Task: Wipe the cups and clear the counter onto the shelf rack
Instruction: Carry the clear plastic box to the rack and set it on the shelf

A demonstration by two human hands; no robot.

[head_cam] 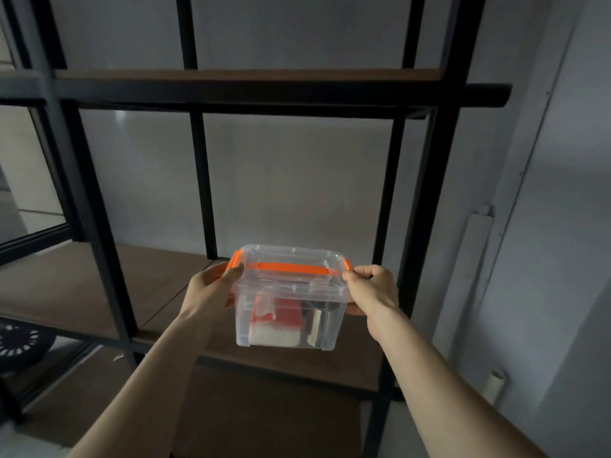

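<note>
2 bare forearms reach up and forward from the bottom edge, converging on a clear plastic box (287,300). The left hand (211,289) clasps the box's left end, thumb lying over the lid corner beside an orange latch (235,258), fingers wrapped underneath. The right hand (375,289) mirrors it at the right end, thumb tip pressed on the lid rim, fingers curled behind and below. Each grip is clamped on the box, which hangs between them, level, in front of the middle shelf board (155,279) of the shelf rack (99,226); whether its base touches the board is hard to tell.

The box is rectangular with rounded corners, see-through walls and a lid with an orange handle (292,268) across the top. Inside sit a red and white soft-looking item (277,322) and, to its right, a shiny metal cylinder (322,320), possibly a cup.

Beyond, the rack has black metal posts and brown wood-grain boards, with a plain grey wall (297,180) behind.
</note>
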